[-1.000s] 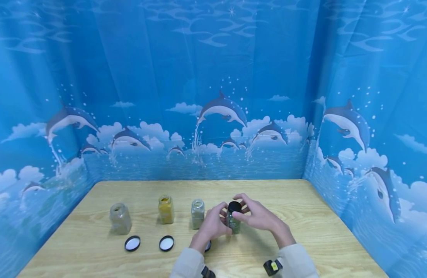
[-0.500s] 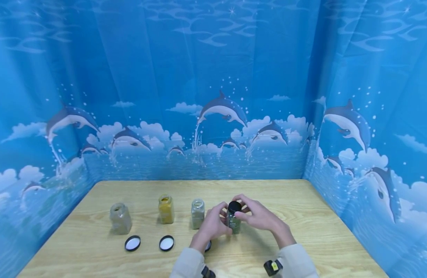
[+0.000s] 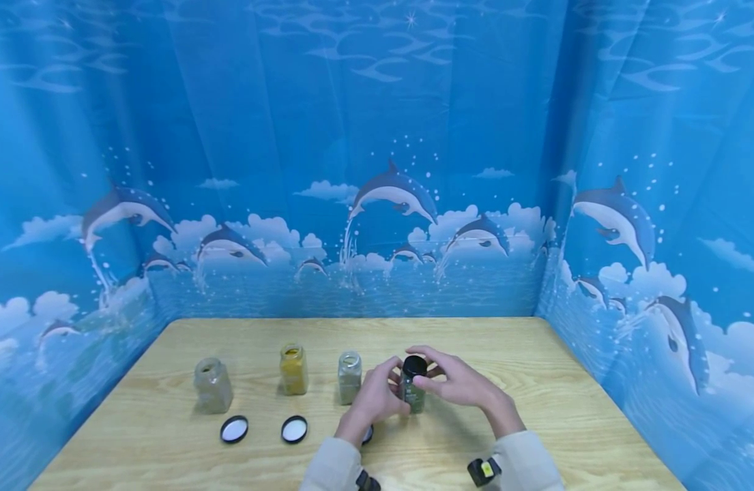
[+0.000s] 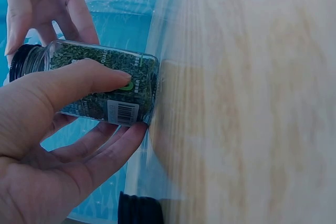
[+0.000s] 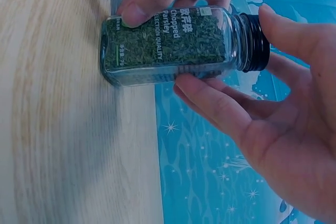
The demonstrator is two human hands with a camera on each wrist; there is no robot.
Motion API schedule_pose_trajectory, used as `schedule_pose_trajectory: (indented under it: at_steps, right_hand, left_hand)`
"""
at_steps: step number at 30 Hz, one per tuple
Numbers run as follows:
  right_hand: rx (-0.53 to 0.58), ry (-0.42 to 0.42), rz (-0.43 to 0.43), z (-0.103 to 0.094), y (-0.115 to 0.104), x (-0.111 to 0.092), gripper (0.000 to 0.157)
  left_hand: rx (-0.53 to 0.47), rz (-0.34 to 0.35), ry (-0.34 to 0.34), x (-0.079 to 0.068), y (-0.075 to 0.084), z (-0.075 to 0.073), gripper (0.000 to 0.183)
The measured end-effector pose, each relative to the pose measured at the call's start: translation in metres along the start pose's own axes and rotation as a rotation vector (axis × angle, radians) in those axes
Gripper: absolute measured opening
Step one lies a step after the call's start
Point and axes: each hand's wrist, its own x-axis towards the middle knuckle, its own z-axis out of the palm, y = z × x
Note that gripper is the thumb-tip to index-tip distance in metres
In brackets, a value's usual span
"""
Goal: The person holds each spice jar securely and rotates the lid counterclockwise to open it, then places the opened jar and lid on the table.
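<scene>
A glass jar of chopped parsley point(image 5: 173, 43) stands upright on the table with its black lid point(image 3: 415, 366) on. My left hand point(image 3: 378, 395) grips the jar's body; in the left wrist view its thumb point(image 4: 105, 77) lies across one face and the fingers support the opposite side. My right hand point(image 3: 459, 382) curls about the top of the jar. In the right wrist view its thumb touches the rim of the black lid, while other fingertips point(image 5: 191, 85) lie along the glass. Part of the lid's far side is hidden.
Left of my hands stand three uncapped glass jars: one with pale contents point(image 3: 349, 378), one yellow point(image 3: 293, 370), one greyish point(image 3: 213, 387). Upturned black lids point(image 3: 234, 429) lie before them, one partly hidden by my left wrist. Dolphin-print curtains point(image 3: 377, 286) border the wooden table point(image 3: 505, 341).
My right hand's fingers shift slightly around the lid, its raised finger now a little farther left and lower. The left hand and the jar stay in place.
</scene>
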Motion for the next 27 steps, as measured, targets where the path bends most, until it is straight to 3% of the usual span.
schedule_pose_trajectory:
  at_steps: [8,18,27]
  right_hand:
    - [0.004,0.055,0.087,0.0034,-0.0013,0.0031,0.05]
    - [0.02,0.064,0.07,0.004,0.0002,0.0039,0.043]
    - [0.008,0.058,0.047,0.0029,-0.0021,0.0028,0.04]
  left_hand:
    - [-0.008,-0.014,-0.009,0.0003,-0.0002,-0.0002,0.057]
    - [-0.013,-0.006,-0.006,-0.0007,0.0016,-0.0001,0.058]
    - [0.025,-0.038,0.002,-0.0002,0.0056,0.0008,0.058]
